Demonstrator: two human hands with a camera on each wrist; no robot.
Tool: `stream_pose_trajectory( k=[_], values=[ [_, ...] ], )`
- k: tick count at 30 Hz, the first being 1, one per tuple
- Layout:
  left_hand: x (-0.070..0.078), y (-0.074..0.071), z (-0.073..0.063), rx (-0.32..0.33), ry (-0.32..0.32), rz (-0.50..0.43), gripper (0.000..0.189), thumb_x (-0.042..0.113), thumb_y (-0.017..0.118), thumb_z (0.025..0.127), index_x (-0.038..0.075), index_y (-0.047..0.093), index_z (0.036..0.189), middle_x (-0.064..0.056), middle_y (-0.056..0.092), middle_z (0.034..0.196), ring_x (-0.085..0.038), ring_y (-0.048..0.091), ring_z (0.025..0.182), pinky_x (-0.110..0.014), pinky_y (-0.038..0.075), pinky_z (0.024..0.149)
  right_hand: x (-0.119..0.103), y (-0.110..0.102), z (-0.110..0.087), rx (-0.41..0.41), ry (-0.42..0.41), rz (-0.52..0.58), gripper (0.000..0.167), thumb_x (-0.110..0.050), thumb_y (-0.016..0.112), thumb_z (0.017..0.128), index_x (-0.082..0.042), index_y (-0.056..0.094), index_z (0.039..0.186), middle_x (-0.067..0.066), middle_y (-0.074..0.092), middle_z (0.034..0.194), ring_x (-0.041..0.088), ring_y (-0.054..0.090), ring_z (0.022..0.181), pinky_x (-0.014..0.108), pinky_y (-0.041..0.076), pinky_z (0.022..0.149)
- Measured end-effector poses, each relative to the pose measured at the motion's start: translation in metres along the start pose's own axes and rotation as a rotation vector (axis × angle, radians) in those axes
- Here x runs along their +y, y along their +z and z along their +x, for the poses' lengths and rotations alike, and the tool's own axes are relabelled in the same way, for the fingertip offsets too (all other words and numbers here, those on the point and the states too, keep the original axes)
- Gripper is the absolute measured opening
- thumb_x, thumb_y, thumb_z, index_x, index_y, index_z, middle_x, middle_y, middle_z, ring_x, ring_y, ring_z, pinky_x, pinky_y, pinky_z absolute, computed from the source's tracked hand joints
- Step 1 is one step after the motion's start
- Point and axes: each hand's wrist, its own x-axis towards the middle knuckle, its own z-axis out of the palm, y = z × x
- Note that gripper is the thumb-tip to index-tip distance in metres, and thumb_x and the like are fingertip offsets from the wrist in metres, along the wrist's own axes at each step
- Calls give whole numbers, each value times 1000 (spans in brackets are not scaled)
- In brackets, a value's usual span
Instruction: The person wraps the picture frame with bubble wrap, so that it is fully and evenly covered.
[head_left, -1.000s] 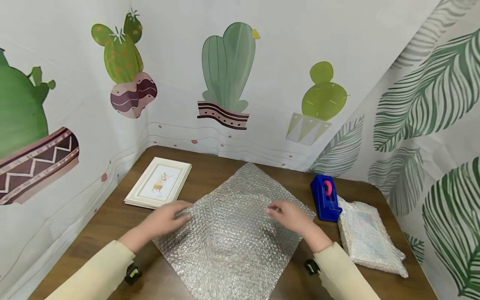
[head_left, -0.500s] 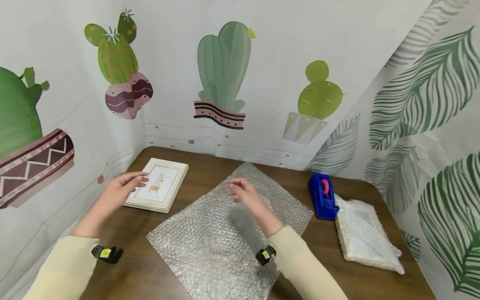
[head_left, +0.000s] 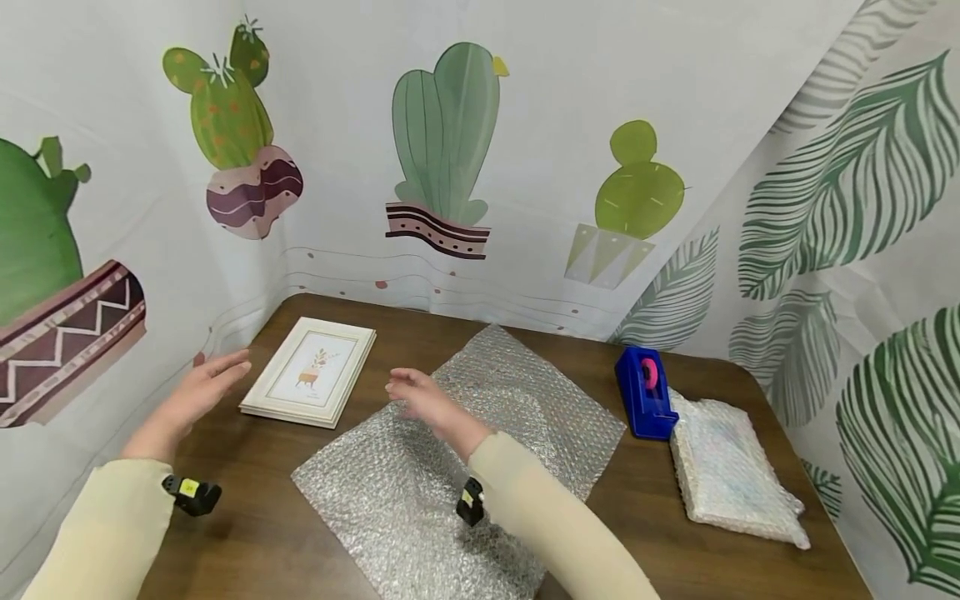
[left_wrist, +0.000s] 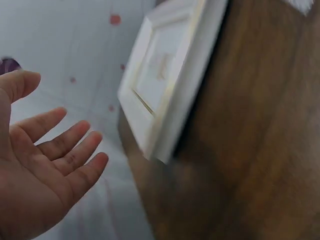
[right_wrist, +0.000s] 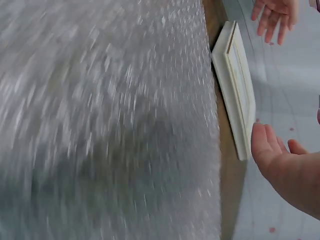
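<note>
A white picture frame point(head_left: 309, 372) lies flat at the table's back left, its print of a potted plant facing up. My left hand point(head_left: 197, 393) hovers just left of the frame, holding nothing. In the left wrist view, that hand's fingers point(left_wrist: 75, 157) are spread and relaxed, apart from the frame point(left_wrist: 172, 65). My right hand point(head_left: 431, 402) is right of the frame, above a diamond-laid sheet of bubble wrap point(head_left: 517, 392). Nothing is in its grasp. In the right wrist view, its loosely extended fingers point(right_wrist: 265, 142) overlap the frame's point(right_wrist: 235, 85) near end.
At the right stand a blue tape dispenser point(head_left: 647, 400) with a pink core and, beside it, a flat bundle wrapped in bubble wrap point(head_left: 738, 471). The brown wooden table point(head_left: 258, 517) meets a printed cactus cloth point(head_left: 525, 167) at its back and left edges.
Both hands have left the bubble wrap and swung left, to either side of the picture frame. The right forearm now crosses over the sheet. Frame, dispenser and bundle stay put.
</note>
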Motion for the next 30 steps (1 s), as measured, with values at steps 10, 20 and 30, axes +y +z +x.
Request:
stream_pose_trajectory(
  k=[10,20,30],
  values=[
    [-28,10,8,49,-69,62,61,31,38,109,-15,35,150,-38,34,153,-56,35,144,-38,49,108,20,38,23,53,15,76,55,-14,52,103,5,39,153,23,47,156,38,52,141,52,50,112],
    [-38,9,15,-75,-158,-19,61,28,31,112,-17,23,153,-42,25,156,-47,45,139,-13,55,81,32,78,33,-7,96,314,59,-3,47,104,7,27,158,26,27,167,40,27,156,55,34,124],
    [-44,13,18,-116,-163,-119,61,26,37,112,-16,23,154,-40,20,159,30,40,90,-3,47,79,42,94,37,30,90,422,56,2,43,104,9,27,157,28,22,168,42,21,157,59,29,126]
  ],
)
